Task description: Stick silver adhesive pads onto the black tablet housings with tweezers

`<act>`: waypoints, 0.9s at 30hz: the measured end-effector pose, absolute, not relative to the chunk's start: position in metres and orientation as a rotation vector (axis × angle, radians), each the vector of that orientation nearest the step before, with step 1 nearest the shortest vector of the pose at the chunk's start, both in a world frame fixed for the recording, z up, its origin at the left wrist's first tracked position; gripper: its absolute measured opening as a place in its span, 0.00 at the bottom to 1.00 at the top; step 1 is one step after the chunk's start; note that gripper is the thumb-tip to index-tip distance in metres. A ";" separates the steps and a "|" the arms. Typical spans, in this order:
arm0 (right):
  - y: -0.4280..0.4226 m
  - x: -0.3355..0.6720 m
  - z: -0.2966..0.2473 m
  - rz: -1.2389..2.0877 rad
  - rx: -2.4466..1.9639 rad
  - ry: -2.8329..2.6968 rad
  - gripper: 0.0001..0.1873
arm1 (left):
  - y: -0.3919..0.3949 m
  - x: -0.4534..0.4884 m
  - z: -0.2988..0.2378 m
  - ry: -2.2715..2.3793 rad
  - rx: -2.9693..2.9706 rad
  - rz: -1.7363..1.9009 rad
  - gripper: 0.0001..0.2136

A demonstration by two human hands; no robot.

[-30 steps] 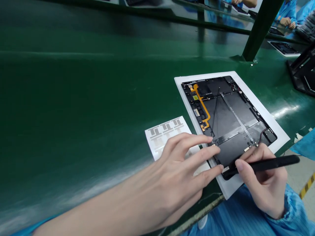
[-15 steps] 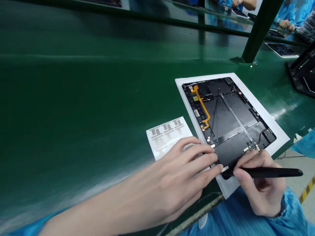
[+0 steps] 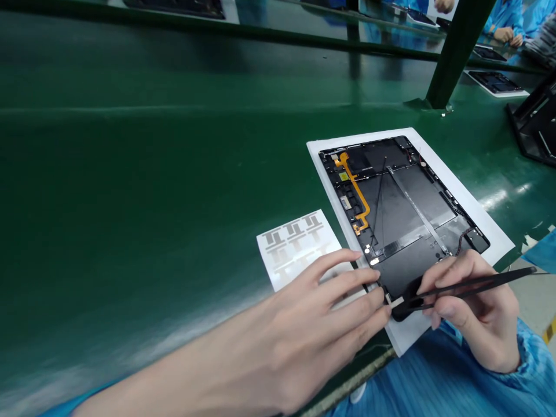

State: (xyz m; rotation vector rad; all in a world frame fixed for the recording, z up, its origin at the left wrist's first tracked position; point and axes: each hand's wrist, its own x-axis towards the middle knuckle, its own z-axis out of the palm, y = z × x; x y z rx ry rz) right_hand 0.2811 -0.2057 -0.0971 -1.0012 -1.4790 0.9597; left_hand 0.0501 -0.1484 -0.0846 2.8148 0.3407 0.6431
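Observation:
An opened black tablet (image 3: pixel 402 208) with an orange flex cable (image 3: pixel 356 194) lies in a white foam tray (image 3: pixel 482 223) on the green belt. My left hand (image 3: pixel 321 315) lies flat with fingers stretched out, fingertips at the tablet's near left corner and over a white sticker sheet (image 3: pixel 295 243). My right hand (image 3: pixel 475 307) pinches black tweezers (image 3: pixel 464 286), whose tips hold a small pale strip (image 3: pixel 396 302) at the tablet's near edge, close to my left fingertips.
A dark green post (image 3: pixel 456 52) stands on the belt behind the tray. Another tablet in a tray (image 3: pixel 495 82) and a black stand (image 3: pixel 532 124) are at the far right. Other people in blue sleeves (image 3: pixel 504 26) work across the line.
The tweezers have tilted up and now grip a small pale strip at the tablet's near edge. My left fingers slid slightly down along the tablet's corner.

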 end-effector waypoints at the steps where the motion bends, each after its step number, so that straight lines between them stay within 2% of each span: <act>1: -0.206 0.281 -0.097 0.964 -0.988 -1.474 0.04 | -0.149 0.050 -0.084 0.349 2.824 0.658 0.19; 14: -0.200 0.285 -0.091 1.025 -1.083 -1.636 0.04 | -0.152 0.061 -0.089 0.483 2.795 0.804 0.22; 27: -0.193 0.277 -0.086 0.981 -1.087 -1.725 0.07 | -0.152 0.054 -0.093 0.471 2.714 0.745 0.18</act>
